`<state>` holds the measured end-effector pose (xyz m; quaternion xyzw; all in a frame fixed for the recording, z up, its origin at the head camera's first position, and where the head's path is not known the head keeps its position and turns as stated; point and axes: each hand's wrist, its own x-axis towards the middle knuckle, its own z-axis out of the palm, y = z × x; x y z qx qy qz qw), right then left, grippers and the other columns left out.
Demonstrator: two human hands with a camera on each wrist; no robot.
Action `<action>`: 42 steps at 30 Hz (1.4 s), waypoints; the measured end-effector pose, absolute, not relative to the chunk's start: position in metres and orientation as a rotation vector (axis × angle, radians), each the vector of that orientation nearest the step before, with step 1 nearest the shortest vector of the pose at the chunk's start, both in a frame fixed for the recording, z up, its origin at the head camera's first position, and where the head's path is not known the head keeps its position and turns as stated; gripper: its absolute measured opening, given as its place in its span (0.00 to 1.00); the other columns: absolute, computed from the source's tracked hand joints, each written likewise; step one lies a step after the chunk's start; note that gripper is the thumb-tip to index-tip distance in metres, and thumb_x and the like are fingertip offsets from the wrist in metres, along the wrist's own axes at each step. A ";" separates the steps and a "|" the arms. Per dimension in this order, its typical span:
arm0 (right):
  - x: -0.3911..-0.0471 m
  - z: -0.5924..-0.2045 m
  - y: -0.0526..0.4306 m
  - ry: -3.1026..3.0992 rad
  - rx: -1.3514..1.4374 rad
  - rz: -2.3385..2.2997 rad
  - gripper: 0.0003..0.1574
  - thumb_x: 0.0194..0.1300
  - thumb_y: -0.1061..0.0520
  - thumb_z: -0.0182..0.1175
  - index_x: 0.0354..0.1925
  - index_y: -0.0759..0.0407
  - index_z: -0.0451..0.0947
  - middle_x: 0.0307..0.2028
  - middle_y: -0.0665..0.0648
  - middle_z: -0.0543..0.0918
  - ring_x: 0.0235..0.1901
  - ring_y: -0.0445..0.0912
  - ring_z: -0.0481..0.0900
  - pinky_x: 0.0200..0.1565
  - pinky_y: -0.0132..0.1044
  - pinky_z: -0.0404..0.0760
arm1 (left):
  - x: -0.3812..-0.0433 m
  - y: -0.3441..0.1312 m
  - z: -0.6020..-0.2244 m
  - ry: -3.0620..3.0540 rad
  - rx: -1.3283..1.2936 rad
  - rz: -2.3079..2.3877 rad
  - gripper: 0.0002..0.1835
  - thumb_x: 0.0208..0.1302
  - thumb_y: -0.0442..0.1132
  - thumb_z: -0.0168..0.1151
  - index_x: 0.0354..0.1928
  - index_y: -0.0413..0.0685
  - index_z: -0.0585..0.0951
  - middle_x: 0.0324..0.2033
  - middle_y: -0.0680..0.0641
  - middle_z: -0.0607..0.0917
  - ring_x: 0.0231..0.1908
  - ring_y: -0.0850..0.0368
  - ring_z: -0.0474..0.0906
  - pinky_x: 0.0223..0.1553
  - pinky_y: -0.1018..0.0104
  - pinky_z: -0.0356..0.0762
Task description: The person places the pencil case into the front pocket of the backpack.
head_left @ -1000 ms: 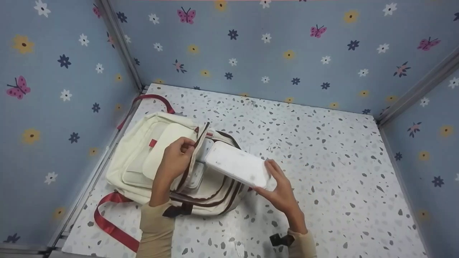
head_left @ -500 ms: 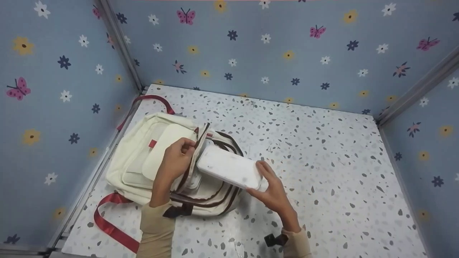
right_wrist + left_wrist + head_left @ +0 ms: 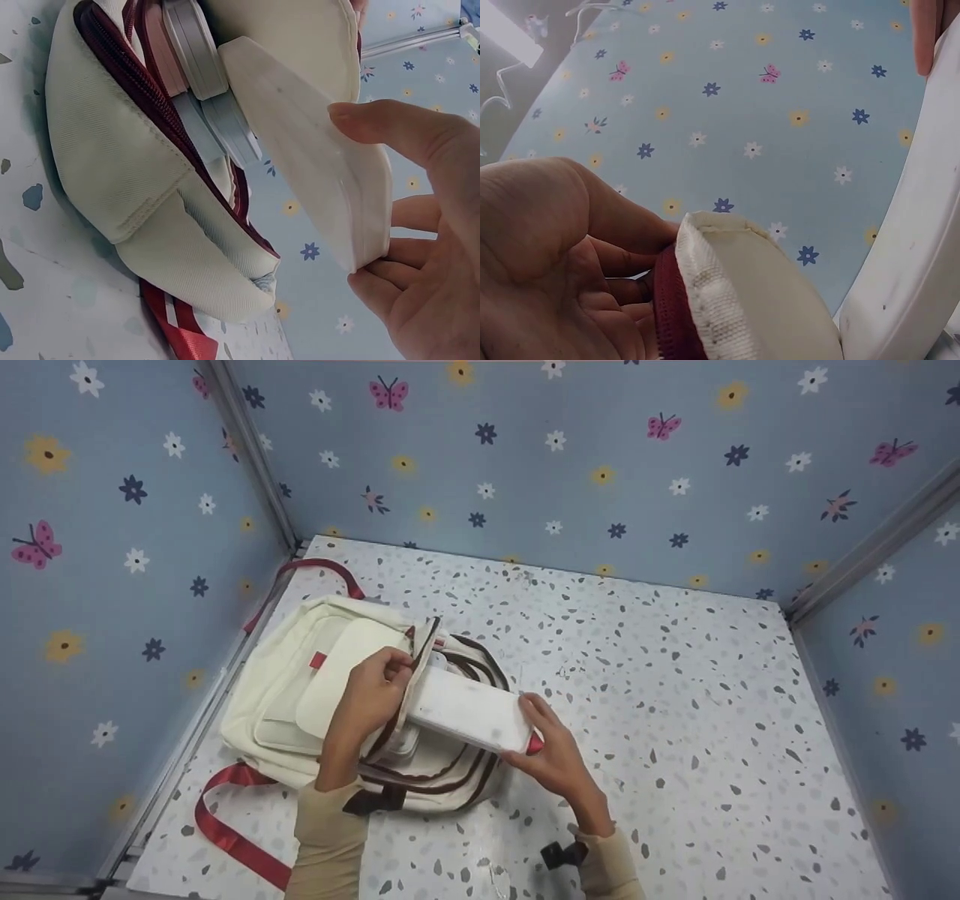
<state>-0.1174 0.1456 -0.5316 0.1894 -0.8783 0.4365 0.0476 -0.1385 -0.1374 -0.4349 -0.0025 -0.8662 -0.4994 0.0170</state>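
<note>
A cream backpack (image 3: 281, 660) with maroon zips lies on the table, its main opening spread apart. My left hand (image 3: 367, 697) pinches the edge of the opened panel; the left wrist view shows the zip tape (image 3: 676, 315) and cream edge between thumb and fingers. My right hand (image 3: 551, 757) grips the outer end of a flat white box (image 3: 469, 709), thumb on one side and fingertips on the other. The box's far end is inside the opening, hidden behind the panel. Several flat boxes sit inside the bag, among them a grey one (image 3: 196, 49) and a bluish one (image 3: 229, 124).
A red strap (image 3: 240, 836) loops out at the bag's front left, and another red strap (image 3: 326, 562) lies behind it. The speckled white table (image 3: 675, 720) stretches to the right. Blue flowered panels (image 3: 525, 457) with metal posts enclose the back and sides.
My right hand has moved left with the white box, pushing its far end into the backpack behind the panel. My left hand keeps its hold on the panel edge.
</note>
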 end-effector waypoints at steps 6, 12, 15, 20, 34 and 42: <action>-0.121 -0.530 0.139 -2.713 0.596 1.323 0.57 0.45 0.46 0.75 0.68 0.64 0.63 0.67 0.61 0.67 0.64 0.54 0.67 0.61 0.49 0.70 | -0.139 -0.135 -0.433 -2.680 -0.009 -1.531 0.09 0.65 0.33 0.54 0.44 0.39 0.80 0.37 0.41 0.82 0.40 0.49 0.77 0.43 0.59 0.71; -0.126 -0.531 0.131 -2.722 0.624 1.326 0.57 0.47 0.44 0.73 0.68 0.65 0.62 0.66 0.61 0.67 0.61 0.52 0.70 0.53 0.47 0.76 | -0.139 -0.133 -0.433 -2.674 -0.020 -1.534 0.09 0.65 0.32 0.54 0.44 0.39 0.80 0.36 0.42 0.82 0.39 0.50 0.77 0.43 0.59 0.72; -0.128 -0.532 0.126 -2.726 0.625 1.311 0.56 0.48 0.43 0.73 0.68 0.65 0.62 0.66 0.62 0.67 0.65 0.54 0.67 0.61 0.51 0.70 | -0.139 -0.132 -0.433 -2.682 -0.022 -1.529 0.09 0.65 0.32 0.54 0.44 0.39 0.80 0.36 0.42 0.82 0.39 0.50 0.77 0.43 0.59 0.72; -0.132 -0.534 0.118 -2.738 0.643 1.285 0.56 0.48 0.45 0.73 0.68 0.65 0.62 0.67 0.63 0.66 0.66 0.57 0.65 0.63 0.53 0.67 | -0.139 -0.132 -0.433 -2.679 -0.025 -1.525 0.09 0.65 0.32 0.54 0.44 0.39 0.80 0.36 0.42 0.82 0.39 0.49 0.77 0.43 0.58 0.72; -0.142 -0.542 0.085 -2.771 0.637 1.286 0.56 0.49 0.43 0.73 0.69 0.63 0.61 0.68 0.63 0.64 0.66 0.58 0.64 0.64 0.52 0.65 | -0.139 -0.130 -0.432 -2.631 -0.004 -1.523 0.08 0.63 0.31 0.56 0.41 0.38 0.82 0.32 0.42 0.83 0.35 0.51 0.77 0.40 0.61 0.72; -0.147 -0.544 0.070 -2.744 0.639 1.292 0.57 0.47 0.44 0.74 0.69 0.64 0.61 0.68 0.64 0.64 0.66 0.57 0.65 0.64 0.49 0.66 | -0.138 -0.129 -0.432 -2.634 0.003 -1.516 0.08 0.63 0.31 0.57 0.41 0.39 0.82 0.32 0.42 0.83 0.36 0.51 0.78 0.40 0.61 0.72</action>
